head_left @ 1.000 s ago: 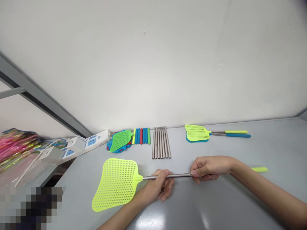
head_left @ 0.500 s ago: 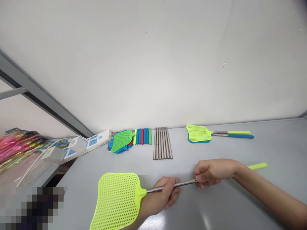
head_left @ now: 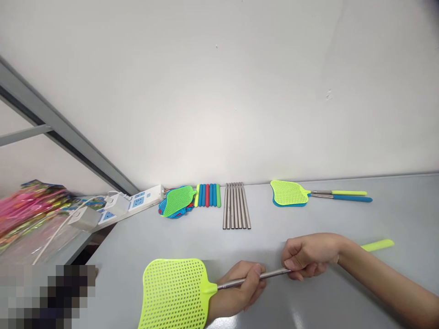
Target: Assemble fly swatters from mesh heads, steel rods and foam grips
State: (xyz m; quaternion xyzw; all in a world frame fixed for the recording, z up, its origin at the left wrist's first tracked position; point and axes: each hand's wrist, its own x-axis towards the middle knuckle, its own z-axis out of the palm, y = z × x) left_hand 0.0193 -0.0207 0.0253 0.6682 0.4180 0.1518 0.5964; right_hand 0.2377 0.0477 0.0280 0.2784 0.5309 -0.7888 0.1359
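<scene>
My left hand [head_left: 242,285] is closed around the metal rod [head_left: 274,273] of a yellow-green fly swatter, just behind its perforated head [head_left: 174,292]. The head covers part of my left forearm. Farther along the same rod, the fingers of my right hand [head_left: 305,257] are closed on it. A yellow-green foam grip [head_left: 379,245] shows beyond my right wrist, in line with the rod; the stretch between is hidden behind the hand and wrist.
By the wall lie stacked swatter heads [head_left: 178,202], several coloured grips [head_left: 207,195], a row of metal rods [head_left: 236,205] and two whole swatters [head_left: 291,193]. A power strip [head_left: 144,198] with plugged-in chargers [head_left: 84,218] and bagged colourful goods [head_left: 30,210] are at left.
Both hands and the swatter appear slightly lower and farther right; the whole view has also shifted a little. Both hands keep their hold on the rod.
</scene>
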